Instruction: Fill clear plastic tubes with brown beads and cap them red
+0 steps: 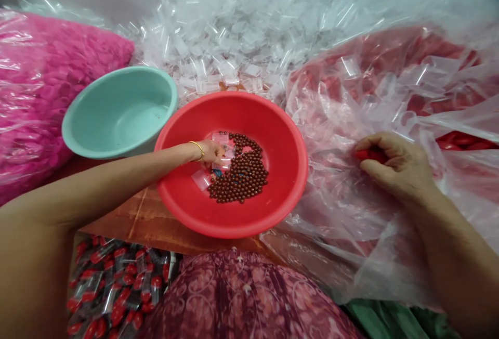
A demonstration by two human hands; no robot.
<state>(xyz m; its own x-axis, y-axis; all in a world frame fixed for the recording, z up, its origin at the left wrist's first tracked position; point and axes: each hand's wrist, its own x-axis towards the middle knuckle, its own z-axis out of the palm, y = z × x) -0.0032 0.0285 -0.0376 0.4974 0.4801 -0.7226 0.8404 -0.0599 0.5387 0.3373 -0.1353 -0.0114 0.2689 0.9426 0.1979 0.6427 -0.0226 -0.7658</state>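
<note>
My left hand point(213, 154), with a gold bangle at the wrist, is inside a red basin point(288, 183). Its fingers close on a clear plastic tube point(225, 163), partly hidden by the hand. More clear tubes point(201, 179) lie beside it, against a heap of small round brown balls point(241, 178) on the basin floor. Over the plastic bag at the right, my right hand point(401, 165) is closed, with a red plastic cap point(370, 155) showing between thumb and fingers. Whether it holds more than one cap I cannot tell.
A pale green basin point(117, 113) stands left of the red one. Behind lies a large pile of clear tubes point(249, 32). Bags of pink pieces point(58, 63) and red pieces point(421, 53) flank it. Filled red-capped tubes point(117, 287) lie below at the left.
</note>
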